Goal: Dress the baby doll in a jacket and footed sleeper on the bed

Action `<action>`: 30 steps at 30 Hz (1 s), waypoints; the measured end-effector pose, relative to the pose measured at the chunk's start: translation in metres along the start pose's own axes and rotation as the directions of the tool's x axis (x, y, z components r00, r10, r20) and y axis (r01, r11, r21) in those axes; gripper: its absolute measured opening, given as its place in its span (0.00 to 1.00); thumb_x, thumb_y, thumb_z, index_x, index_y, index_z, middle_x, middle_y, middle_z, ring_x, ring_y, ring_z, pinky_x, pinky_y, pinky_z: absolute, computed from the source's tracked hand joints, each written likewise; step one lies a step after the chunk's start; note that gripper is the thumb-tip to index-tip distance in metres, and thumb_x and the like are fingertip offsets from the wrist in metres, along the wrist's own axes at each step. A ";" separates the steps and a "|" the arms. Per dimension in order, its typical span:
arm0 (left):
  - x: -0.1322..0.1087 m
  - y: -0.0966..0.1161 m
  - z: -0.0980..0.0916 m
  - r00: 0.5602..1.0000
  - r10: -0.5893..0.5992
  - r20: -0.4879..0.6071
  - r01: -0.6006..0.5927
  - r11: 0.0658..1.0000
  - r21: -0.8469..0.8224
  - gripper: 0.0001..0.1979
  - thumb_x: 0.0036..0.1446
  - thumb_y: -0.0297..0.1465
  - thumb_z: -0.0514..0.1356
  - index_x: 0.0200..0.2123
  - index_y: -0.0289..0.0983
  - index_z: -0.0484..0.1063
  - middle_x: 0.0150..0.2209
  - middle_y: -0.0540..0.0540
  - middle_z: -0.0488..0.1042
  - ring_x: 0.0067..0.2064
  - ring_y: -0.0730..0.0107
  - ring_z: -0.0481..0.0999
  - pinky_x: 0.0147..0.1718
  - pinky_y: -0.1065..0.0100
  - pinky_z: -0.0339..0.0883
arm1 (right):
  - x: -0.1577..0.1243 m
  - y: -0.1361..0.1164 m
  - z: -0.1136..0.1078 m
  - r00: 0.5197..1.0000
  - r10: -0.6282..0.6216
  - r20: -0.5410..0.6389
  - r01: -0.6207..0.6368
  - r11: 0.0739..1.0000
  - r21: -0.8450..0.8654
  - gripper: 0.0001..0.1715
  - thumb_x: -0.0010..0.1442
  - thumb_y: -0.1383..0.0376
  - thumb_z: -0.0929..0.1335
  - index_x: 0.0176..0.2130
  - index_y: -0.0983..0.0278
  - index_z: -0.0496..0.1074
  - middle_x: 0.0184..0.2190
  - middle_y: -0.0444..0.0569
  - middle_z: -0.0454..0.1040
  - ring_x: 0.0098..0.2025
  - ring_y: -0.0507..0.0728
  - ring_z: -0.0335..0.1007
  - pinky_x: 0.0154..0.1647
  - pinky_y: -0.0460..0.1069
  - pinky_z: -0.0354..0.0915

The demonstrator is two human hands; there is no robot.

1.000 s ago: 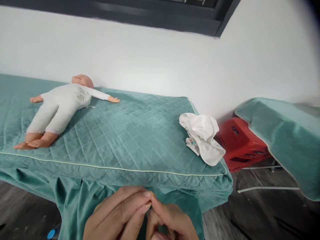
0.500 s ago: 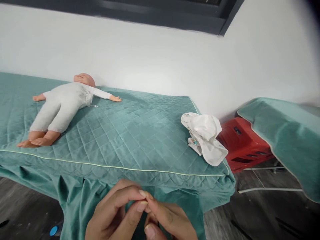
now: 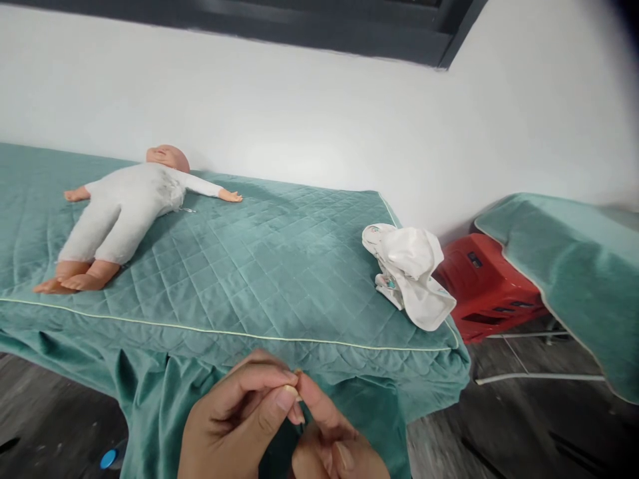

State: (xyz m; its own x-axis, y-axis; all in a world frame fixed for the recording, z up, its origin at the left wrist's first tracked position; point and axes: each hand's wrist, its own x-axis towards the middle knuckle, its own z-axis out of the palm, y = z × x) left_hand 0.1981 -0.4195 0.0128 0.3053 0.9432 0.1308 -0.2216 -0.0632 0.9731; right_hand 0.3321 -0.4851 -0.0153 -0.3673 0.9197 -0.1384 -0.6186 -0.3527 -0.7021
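My left hand [image 3: 239,412] is at the bottom centre, just in front of the bed's edge, its thumb and index finger pinched together. Whatever is between them, if anything, is too small to make out. My right hand [image 3: 334,432] meets it from the right. Its index finger is stretched out and touches the left fingertips, while its thumb stands apart and the other fingers curl in. Beyond the hands, a baby doll [image 3: 127,199] in a white suit lies on its back on the green quilted bed [image 3: 279,266]. Crumpled white printed cloth or a diaper [image 3: 414,266] lies at the bed's right corner.
A red plastic stool [image 3: 489,286] stands right of the bed, partly under another green cover [image 3: 574,266]. Metal legs [image 3: 539,379] show near the floor. A bottle with a blue cap [image 3: 108,459] is on the dark floor at lower left. A white wall [image 3: 299,106] rises behind.
My right thumb has moved away from its index finger, down and to the right. My left hand has shifted slightly right. The doll and the white item have not moved.
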 end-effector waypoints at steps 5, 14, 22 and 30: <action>0.000 0.001 -0.001 0.991 -0.124 -0.054 0.120 0.990 -0.071 0.03 0.55 0.29 0.66 0.30 0.43 0.81 0.29 0.49 0.79 0.31 0.70 0.79 0.30 0.74 0.75 | -0.003 0.009 -0.010 0.999 -0.015 0.038 0.024 0.974 -0.224 0.44 0.60 0.36 0.60 0.65 0.57 0.61 0.13 0.34 0.50 0.13 0.48 0.42 0.18 0.44 0.52; 0.009 0.030 -0.023 0.855 -0.481 0.193 0.510 0.846 -0.154 0.08 0.51 0.38 0.69 0.29 0.39 0.82 0.34 0.45 0.76 0.35 0.65 0.76 0.37 0.68 0.73 | -0.006 -0.049 -0.006 0.958 -0.153 0.243 0.250 0.025 -0.968 0.31 0.71 0.57 0.58 0.69 0.47 0.47 0.29 0.42 0.70 0.28 0.52 0.66 0.31 0.47 0.61; 0.012 0.034 -0.030 0.761 -0.591 0.269 0.648 0.713 -0.266 0.11 0.52 0.38 0.69 0.28 0.36 0.81 0.33 0.45 0.71 0.34 0.70 0.72 0.35 0.70 0.71 | -0.003 -0.101 0.002 0.916 0.021 0.400 0.301 -0.696 -0.652 0.41 0.64 0.74 0.59 0.69 0.46 0.47 0.27 0.40 0.67 0.25 0.51 0.62 0.27 0.48 0.53; 0.008 0.029 -0.032 0.727 -0.609 0.318 0.687 0.640 -0.345 0.09 0.54 0.36 0.68 0.32 0.36 0.82 0.35 0.43 0.73 0.37 0.67 0.73 0.36 0.69 0.73 | 0.001 -0.108 0.002 0.907 0.106 0.408 0.336 -0.766 -0.548 0.41 0.62 0.74 0.61 0.69 0.49 0.50 0.27 0.40 0.67 0.25 0.51 0.61 0.26 0.49 0.51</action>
State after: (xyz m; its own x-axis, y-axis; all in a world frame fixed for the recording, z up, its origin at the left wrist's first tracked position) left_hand 0.1644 -0.4030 0.0364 0.6517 0.6202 -0.4367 -0.2514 0.7198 0.6471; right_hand 0.3975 -0.4462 0.0620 -0.6822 0.7262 0.0849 0.7308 0.6738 0.1090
